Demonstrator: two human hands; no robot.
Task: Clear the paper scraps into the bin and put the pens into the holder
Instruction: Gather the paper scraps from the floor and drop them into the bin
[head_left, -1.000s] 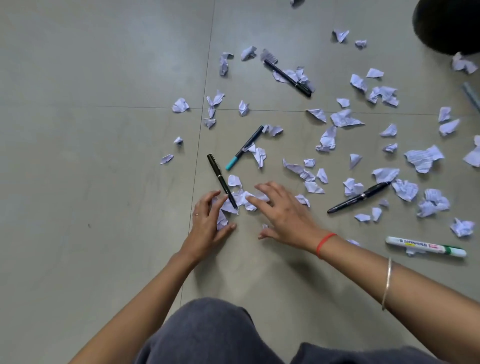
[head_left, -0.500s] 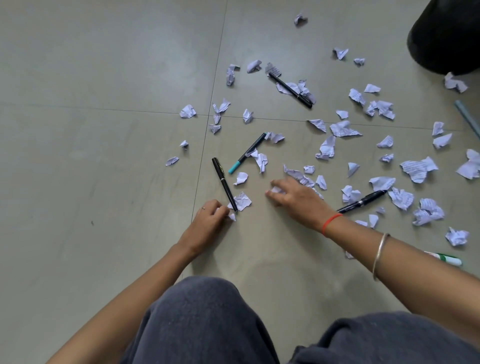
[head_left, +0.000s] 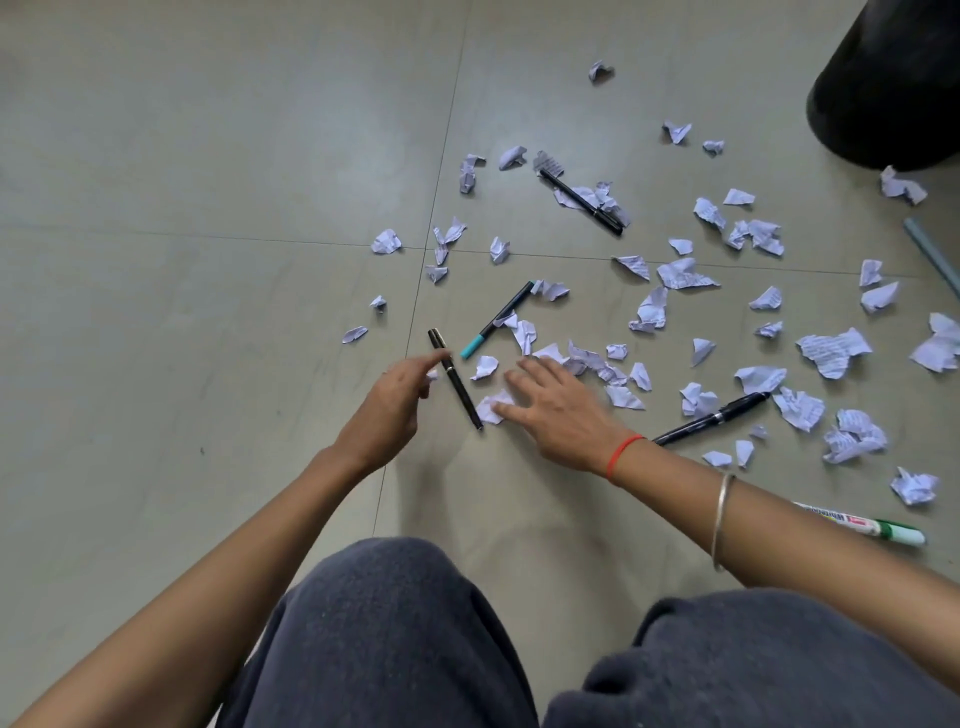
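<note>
Many crumpled white paper scraps (head_left: 649, 312) lie scattered over the grey tiled floor (head_left: 208, 260). My left hand (head_left: 389, 405) hovers just left of a black pen (head_left: 456, 379), fingers curled, with a bit of paper scrap showing in it. My right hand (head_left: 561, 405) lies flat, fingers spread, pressing on a scrap (head_left: 491, 408) beside that pen's tip. A teal-tipped pen (head_left: 498, 319) lies just beyond. Another black pen (head_left: 582, 200) is farther away, and a third (head_left: 711, 418) lies to the right. A white marker with a green cap (head_left: 862, 522) sits near my right forearm.
A black bin (head_left: 893, 78) stands at the top right corner. A thin grey rod (head_left: 935, 254) lies at the right edge. My knees in dark grey trousers (head_left: 395, 639) fill the bottom of the view. No pen holder shows.
My left hand has risen from the floor to the left of the black pen. My right hand has slid left onto the scrap by the pen's tip.
</note>
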